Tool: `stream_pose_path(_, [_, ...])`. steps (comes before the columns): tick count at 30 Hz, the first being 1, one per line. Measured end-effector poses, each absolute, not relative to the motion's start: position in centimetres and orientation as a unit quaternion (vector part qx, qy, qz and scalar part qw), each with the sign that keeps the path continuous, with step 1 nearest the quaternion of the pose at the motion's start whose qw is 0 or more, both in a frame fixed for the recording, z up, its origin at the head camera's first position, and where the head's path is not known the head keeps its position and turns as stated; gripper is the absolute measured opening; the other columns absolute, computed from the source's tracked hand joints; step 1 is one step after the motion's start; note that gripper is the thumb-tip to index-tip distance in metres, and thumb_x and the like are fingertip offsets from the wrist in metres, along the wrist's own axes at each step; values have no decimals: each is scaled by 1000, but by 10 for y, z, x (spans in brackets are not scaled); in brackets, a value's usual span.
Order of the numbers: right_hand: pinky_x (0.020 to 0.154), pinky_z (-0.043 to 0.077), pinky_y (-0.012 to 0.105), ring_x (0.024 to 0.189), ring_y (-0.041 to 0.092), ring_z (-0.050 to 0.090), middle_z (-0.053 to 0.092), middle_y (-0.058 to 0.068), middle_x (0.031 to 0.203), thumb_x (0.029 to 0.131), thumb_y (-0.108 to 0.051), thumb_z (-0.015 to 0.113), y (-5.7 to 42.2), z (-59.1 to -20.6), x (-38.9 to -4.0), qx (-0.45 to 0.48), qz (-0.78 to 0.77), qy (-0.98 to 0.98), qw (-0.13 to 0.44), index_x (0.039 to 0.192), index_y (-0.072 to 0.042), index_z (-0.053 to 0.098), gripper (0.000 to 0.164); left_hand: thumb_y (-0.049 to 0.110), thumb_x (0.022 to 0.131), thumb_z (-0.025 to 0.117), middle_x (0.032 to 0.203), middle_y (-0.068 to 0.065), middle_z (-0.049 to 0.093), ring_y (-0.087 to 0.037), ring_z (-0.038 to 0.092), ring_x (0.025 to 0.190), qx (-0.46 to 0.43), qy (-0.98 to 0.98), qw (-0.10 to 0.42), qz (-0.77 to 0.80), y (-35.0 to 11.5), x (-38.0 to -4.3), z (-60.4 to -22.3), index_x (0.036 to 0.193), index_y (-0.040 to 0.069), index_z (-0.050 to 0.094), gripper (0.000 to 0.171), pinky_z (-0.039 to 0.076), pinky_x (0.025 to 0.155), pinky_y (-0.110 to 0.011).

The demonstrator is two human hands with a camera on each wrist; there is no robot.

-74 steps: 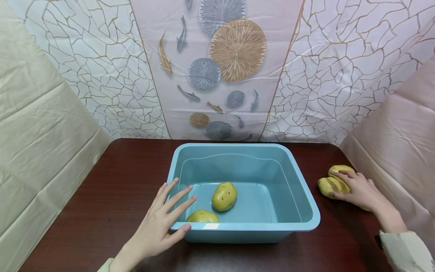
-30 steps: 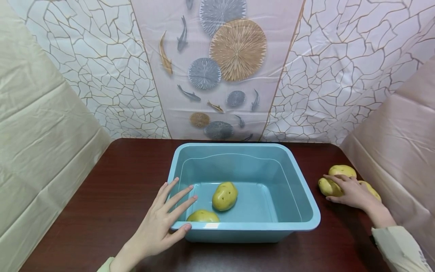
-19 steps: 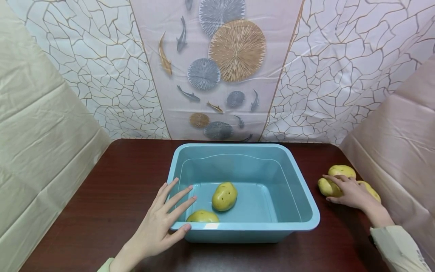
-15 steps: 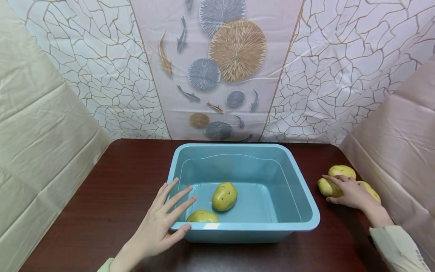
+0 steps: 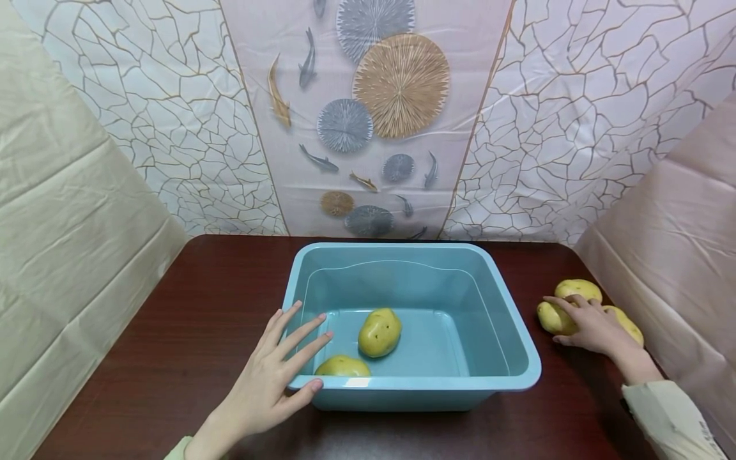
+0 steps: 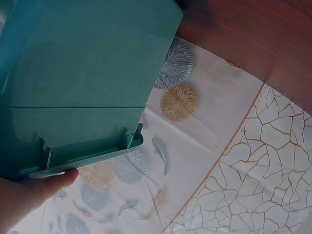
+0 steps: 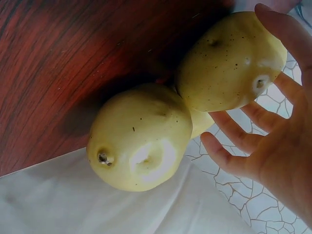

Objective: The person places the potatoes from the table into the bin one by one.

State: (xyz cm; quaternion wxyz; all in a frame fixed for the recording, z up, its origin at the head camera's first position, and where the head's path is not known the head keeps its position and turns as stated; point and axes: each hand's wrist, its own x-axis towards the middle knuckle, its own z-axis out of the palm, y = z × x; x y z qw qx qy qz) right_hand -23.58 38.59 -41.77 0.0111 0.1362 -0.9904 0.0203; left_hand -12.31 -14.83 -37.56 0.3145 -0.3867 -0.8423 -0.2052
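My left hand [image 5: 261,377] rests at the near left corner of a light blue plastic tub [image 5: 425,383], fingers spread over the rim. In the left wrist view, its thumb [image 6: 53,184] lies along the tub's rim. Two yellow potatoes are inside: one potato [image 5: 380,332] mid-floor, another potato [image 5: 343,366] partly hidden by the near wall. At the table's right side my right hand [image 5: 598,329] holds a potato [image 7: 229,63], thumb on one side and fingers curved round the other. Beside it lie a second potato [image 7: 141,136] and a third potato [image 5: 577,289] behind.
The dark reddish-brown wooden table [image 5: 190,332] carries the tub near its middle. Patterned cloth [image 5: 368,128] hangs along the back. A beige fabric wall [image 5: 75,223] slopes down at the left, and a pinkish one [image 5: 678,255] borders the potatoes at the right.
Since the oldest frame, my right hand has shifted slightly left on the potato, leaving the right-hand potato more exposed. Since half a second ago it has barely moved. The left hand stays put.
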Motion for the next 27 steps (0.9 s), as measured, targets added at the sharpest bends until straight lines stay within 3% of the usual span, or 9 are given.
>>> stream_pose_path(14, [60,37,53,79,47,46,45,27,106,64,-28,75,384,-422,-239,131,18,-991,27,120,-12,45,65,42,91,38,135,-6,44,-36,24,132,-387,-841,317,-206,-148,-123,-375,127,15,50,46,4,112,-42])
stream_pose_path(27, [58,37,52,76,45,47,45,26,103,64,-25,75,382,-423,-240,130,19,-991,26,118,-11,46,64,43,92,36,135,-5,44,-36,24,132,-387,-841,317,-207,-148,-123,-376,127,16,50,47,5,112,-43])
